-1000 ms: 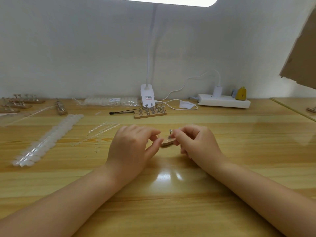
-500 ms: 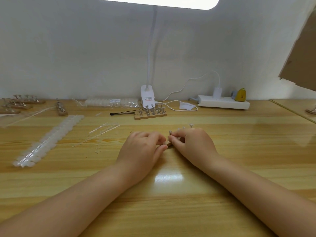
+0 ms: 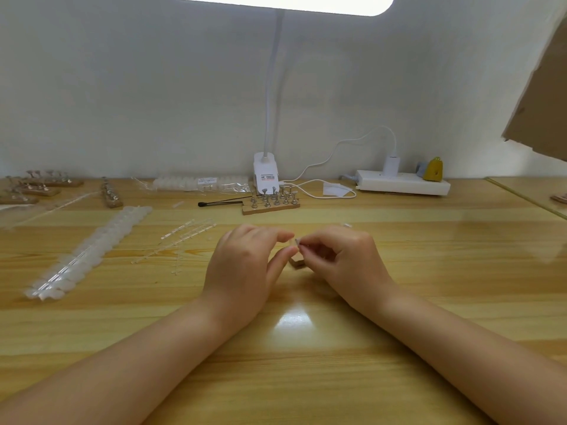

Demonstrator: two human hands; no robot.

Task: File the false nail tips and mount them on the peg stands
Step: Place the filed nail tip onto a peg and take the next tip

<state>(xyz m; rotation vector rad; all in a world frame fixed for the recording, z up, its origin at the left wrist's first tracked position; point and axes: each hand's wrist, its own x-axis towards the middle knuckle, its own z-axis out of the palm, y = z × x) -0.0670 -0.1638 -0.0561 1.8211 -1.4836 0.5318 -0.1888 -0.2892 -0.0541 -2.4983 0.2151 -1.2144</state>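
A small wooden peg stand lies on the table between my hands, and most of it is hidden under my right hand. My left hand holds the stand's near end with its thumb, the fingers curled above it. With thumb and forefinger, my right hand pinches the top of a grey peg on that stand. Whether a nail tip sits under those fingertips is hidden. A long strip of translucent nail tips lies to the left.
Clear empty sprues lie left of my hands. At the back stand a peg stand with several pegs, a black tool, a bag of tips, a lamp base and a power strip. More stands sit far left.
Both hands have drawn slightly apart since they closed over the stand. The stand's near end and its peg show again, and my right fingertips now pinch the peg's top.
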